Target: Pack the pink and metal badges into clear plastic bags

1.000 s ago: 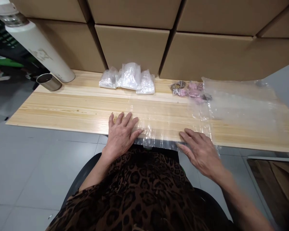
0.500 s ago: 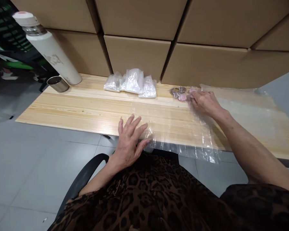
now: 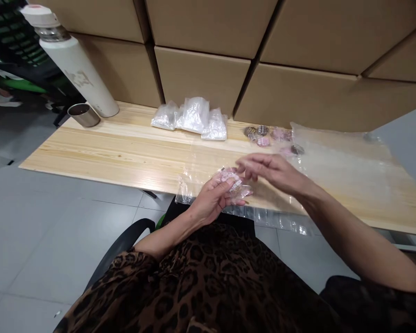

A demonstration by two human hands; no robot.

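Note:
My left hand (image 3: 213, 196) is closed on a small clear plastic packet (image 3: 231, 179) with pink and white print, thumb on top. Just right of it, my right hand (image 3: 270, 171) hovers with fingers loosely bent and apart; I see nothing in it. Its fingertips are close to the packet; whether they touch it I cannot tell. Beneath both hands, a wide clear plastic sheet (image 3: 273, 213) with a row of sealed sections hangs over the table's front edge. Several small pink and dark packaged pieces (image 3: 262, 140) lie beyond my right hand.
Three clear bags of white material (image 3: 196, 115) stand at the table's back. On the left are a white thermos (image 3: 79, 74) and a metal cup (image 3: 84, 115). Stacked cardboard boxes (image 3: 201, 74) wall off the back. More clear film (image 3: 346, 162) covers the wooden table's right side.
My right hand has come back from the packaged pieces towards my left hand. My left hand, flat and spread before, has moved right and now holds a packet.

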